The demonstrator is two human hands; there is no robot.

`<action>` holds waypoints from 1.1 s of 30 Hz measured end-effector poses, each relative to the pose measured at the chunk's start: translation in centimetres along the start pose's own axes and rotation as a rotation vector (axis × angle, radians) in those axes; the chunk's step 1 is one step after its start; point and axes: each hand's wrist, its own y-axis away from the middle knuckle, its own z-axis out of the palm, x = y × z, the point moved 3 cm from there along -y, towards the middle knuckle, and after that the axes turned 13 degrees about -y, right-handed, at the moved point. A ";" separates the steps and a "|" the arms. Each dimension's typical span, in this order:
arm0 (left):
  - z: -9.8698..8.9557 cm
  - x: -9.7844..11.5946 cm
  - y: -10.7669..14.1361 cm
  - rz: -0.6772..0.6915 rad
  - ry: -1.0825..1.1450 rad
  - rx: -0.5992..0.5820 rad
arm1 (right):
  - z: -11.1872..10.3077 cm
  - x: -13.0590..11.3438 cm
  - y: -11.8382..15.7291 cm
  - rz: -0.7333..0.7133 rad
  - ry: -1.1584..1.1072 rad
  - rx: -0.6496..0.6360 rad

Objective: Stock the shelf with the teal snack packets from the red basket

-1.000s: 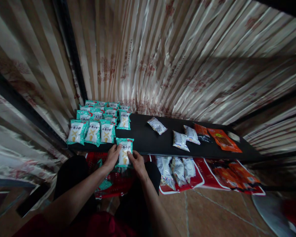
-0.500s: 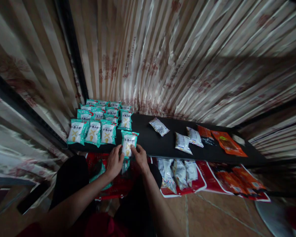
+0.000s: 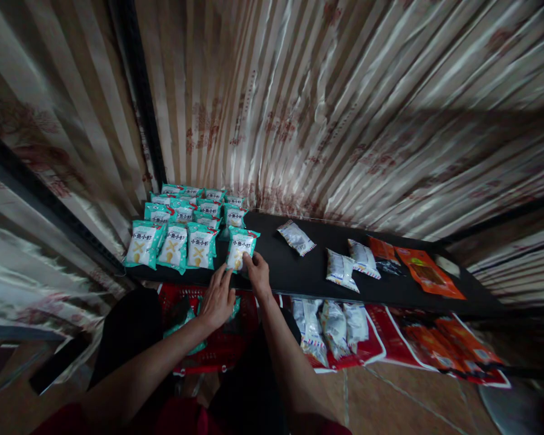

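Note:
A teal-and-white snack bag [image 3: 242, 248] leans upright near the front edge of the black shelf [image 3: 281, 272], a little right of the front row. My right hand [image 3: 257, 275] grips its lower right side, thumb on the front face. At the bag's lower left corner, the outstretched fingertips of my left hand [image 3: 218, 299] touch it, with the thumb apart. Several matching snack bags [image 3: 200, 246] stand in rows to the left. Behind the held bag is another teal bag [image 3: 234, 216] in the right-hand column.
White snack bags [image 3: 297, 237] and an orange packet [image 3: 428, 272] lie farther right on the shelf. Below hang a red basket [image 3: 208, 359] with teal bags and red trays [image 3: 378, 338] with white and orange packets. A dark post [image 3: 138, 90] and striped curtain [image 3: 272, 121] enclose the shelf.
The held snack bag has moved up and inward onto the shelf, toward its column. My left hand has slid down to its lower corner, fingers straighter. The view has shifted slightly.

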 end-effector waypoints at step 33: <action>1.2 -0.9 -3.9 -0.086 0.002 -0.036 | 3.2 0.8 -4.4 -0.067 -0.011 -0.041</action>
